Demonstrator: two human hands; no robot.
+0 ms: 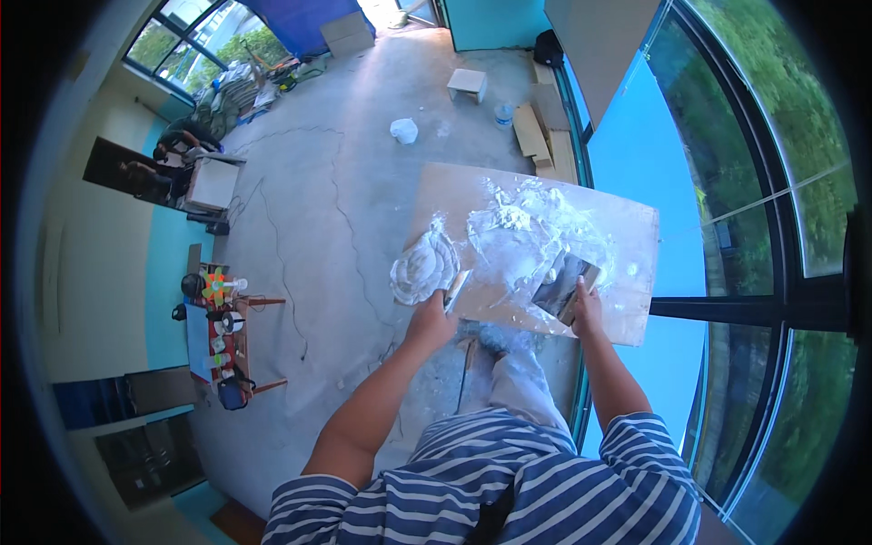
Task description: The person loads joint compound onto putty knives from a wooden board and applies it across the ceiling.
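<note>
Free passage lies over the far left corner of the board; plaster blocks its middle, windows bar the right.

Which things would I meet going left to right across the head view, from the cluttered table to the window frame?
Cluttered red-topped table → left hand → clear bluish container on the floor → right hand → dark window frame.

The floor is grey; the left wall cream and turquoise; windows line the right; daylight brightens the doorway.
</note>
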